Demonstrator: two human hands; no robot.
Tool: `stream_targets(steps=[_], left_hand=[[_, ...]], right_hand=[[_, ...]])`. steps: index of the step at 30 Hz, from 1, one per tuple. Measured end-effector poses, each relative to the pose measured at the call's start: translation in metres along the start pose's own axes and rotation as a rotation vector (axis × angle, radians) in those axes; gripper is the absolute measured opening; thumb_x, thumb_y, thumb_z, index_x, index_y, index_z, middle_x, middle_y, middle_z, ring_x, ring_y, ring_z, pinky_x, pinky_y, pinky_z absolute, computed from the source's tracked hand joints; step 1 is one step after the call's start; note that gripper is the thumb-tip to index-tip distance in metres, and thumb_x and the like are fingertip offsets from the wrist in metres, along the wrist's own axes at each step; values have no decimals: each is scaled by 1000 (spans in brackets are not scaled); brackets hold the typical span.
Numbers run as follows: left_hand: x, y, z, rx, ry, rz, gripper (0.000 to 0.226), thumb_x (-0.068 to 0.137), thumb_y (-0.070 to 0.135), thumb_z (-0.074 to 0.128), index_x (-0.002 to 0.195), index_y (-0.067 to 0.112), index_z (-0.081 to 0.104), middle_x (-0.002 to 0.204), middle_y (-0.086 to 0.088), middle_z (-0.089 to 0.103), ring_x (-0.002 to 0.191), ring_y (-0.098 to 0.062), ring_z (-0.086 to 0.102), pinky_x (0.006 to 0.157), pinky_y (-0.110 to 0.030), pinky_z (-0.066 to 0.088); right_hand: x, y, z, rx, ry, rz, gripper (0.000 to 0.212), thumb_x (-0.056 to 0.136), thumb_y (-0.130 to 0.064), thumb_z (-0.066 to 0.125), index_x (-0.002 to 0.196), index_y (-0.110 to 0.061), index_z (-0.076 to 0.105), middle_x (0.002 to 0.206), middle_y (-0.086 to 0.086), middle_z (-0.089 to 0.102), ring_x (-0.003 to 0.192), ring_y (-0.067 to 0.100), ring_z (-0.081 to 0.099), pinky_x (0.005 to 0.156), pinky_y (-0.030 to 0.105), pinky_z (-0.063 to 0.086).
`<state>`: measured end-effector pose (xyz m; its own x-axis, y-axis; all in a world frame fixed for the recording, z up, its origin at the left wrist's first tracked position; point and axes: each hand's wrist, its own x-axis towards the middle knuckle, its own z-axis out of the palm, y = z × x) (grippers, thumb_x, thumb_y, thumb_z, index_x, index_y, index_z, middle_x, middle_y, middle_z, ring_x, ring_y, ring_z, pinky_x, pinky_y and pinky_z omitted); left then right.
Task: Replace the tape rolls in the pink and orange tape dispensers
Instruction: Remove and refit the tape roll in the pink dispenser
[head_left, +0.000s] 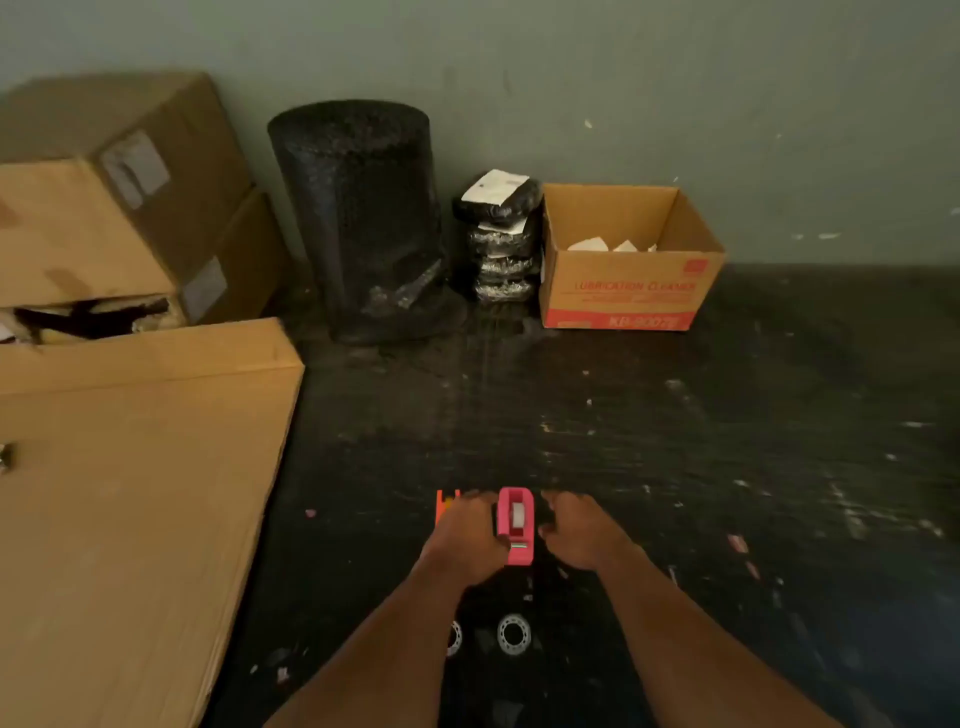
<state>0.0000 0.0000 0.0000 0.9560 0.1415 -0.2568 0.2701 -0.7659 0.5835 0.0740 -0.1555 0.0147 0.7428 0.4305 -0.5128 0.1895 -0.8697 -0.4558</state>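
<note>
Hands (462, 540) around pink dispenser (515, 525) (floor)

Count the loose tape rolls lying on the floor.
2: one tape roll just ahead of the forearms, another tape roll left of it, half covered by the left forearm. More may be hidden.

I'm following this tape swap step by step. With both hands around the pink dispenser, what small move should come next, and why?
Probably lift the roll out of the pink dispenser. A whitish roll sits in its slot, the left hand grips its side, and the right hand is close beside it. Two tape rolls lie on the floor nearer the person, seemingly the replacements.
</note>
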Motion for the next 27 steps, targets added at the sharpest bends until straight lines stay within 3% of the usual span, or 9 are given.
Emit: stream_targets(steps=[3,7,11,19,27], left_hand=[[8,-7,18,-67,-33,-62,36,82,15,75,117,21,71,112,0,73,105,-15,69,99,-36,57],[15,-14,41,-227,-22,-192,47,84,14,76,128,23,64,116,2,71,108,-11,69,100,-36,57],[16,-18,59,-273,-6,-191,42,91,12,71,129,27,63,113,4,72,107,-9,68,102,-38,57],[4,-13,66,-337,81,-199,38,96,8,66,130,23,67,118,4,75,112,-7,67,104,-29,53],[-11,-8,69,-407,57,-262,45,92,5,72,134,21,64,123,1,74,115,-11,68,105,-34,54]], right_hand=[[13,10,13,74,-9,22,28,97,-20,61,125,-23,64,114,2,72,101,19,69,96,39,57],[24,20,33,175,-17,8,46,97,-20,62,141,-29,57,128,0,72,118,19,67,106,39,51],[25,26,42,290,2,-29,60,93,-18,68,149,-32,51,133,-2,72,123,16,66,110,35,48],[11,32,46,379,41,-86,52,92,-12,67,141,-30,61,124,-5,75,112,8,67,105,29,50],[-3,34,56,419,38,-51,40,91,-18,69,130,-29,67,115,-5,76,112,13,68,103,37,52]])
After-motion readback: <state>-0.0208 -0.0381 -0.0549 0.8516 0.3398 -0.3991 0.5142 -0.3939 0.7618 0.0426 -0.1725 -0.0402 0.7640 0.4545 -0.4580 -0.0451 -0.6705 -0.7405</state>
